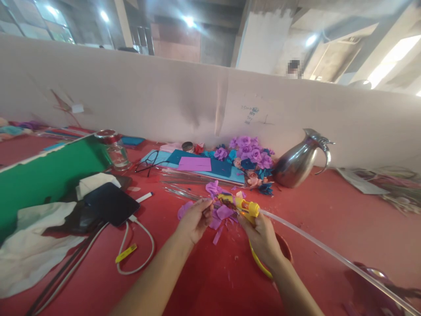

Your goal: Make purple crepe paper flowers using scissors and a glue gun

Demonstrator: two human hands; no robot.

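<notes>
My right hand (261, 235) is wrapped round a yellow hot glue gun (241, 203), whose nozzle end points left toward my other hand. A clear glue stick (315, 240) runs from its back down to the right. My left hand (197, 219) is closed in a pinch beside a purple paper flower (213, 188); whether its fingertips hold that flower or a small petal I cannot make out. Cut purple paper petals (224, 213) lie on the red table (210, 281) between and under my hands. A yellow-rimmed round object (259, 262) is partly hidden behind my right wrist.
Purple, blue and pink paper flowers (251, 151) are heaped by the wall. Left of them lie paper sheets (194, 164) and eyeglasses (151, 162). A metal jug (297, 160) stands behind on the right. A glass jar (115, 151), a phone (112, 203) and a white cable (153, 245) sit left.
</notes>
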